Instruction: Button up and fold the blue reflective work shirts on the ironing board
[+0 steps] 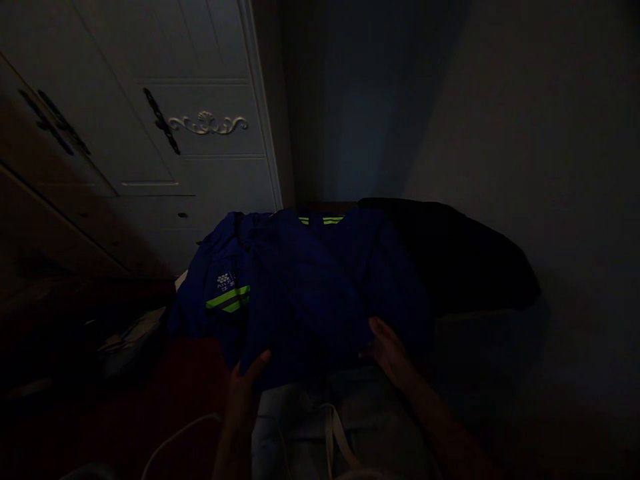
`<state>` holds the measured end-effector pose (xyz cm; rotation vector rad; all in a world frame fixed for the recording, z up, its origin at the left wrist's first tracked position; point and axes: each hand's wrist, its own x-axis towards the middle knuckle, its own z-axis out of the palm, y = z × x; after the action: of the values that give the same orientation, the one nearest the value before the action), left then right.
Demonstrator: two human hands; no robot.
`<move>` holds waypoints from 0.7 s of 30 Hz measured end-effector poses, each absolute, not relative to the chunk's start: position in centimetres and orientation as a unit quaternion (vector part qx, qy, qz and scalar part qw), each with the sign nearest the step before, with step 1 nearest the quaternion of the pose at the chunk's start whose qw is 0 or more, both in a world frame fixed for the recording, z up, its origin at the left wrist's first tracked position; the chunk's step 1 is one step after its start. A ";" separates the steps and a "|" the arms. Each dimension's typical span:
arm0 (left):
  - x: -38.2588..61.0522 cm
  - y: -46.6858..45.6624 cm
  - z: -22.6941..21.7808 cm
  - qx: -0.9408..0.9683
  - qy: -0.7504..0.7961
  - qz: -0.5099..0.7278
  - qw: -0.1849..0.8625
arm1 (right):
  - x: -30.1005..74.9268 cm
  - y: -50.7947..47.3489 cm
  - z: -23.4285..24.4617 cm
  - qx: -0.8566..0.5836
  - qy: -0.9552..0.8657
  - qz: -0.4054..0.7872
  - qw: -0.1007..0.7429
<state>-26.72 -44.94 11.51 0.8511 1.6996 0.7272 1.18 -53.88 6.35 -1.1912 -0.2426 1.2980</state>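
Observation:
A dark blue jacket [320,287] is spread out in front of me, with yellow-green stripes near its far edge. At its near left corner, my left hand [245,387] is closed on the cloth, thumb on top. My right hand [393,353] grips the near right edge, the cloth running between thumb and fingers; darkness partly hides those fingers. Beside it on the left lies more blue clothing [213,267] with a pale printed logo and a yellow-green stripe.
A black rounded item [465,260] lies to the right against the wall [525,133]. A pale cabinet [215,173] with dark handles stands at the back left. My legs in grey trousers [300,427] are below the jacket. A light cord [175,433] crosses the reddish floor [185,393].

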 end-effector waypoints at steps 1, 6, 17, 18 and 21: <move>-26.6 -45.2 12.0 0.337 0.698 0.319 0.545 | 1.2 -54.3 6.3 -0.506 -0.094 0.584 0.628; -25.6 -46.0 14.4 0.281 0.677 0.345 0.586 | 1.7 -57.0 4.7 -0.540 -0.140 0.658 0.505; -26.2 -45.5 16.2 0.185 0.703 0.448 0.521 | 7.9 -61.4 1.9 -0.565 0.004 0.506 0.651; -26.3 -45.4 16.3 0.209 0.712 0.450 0.496 | 8.0 -61.3 2.4 -0.559 0.013 0.488 0.670; -27.5 -45.2 16.9 0.310 0.751 0.427 0.398 | 8.1 -61.3 4.5 -0.613 0.021 0.478 0.628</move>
<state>-27.51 -45.16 16.92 0.7848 1.9014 1.0807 8.08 -61.26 4.48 -1.4057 0.0486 1.0959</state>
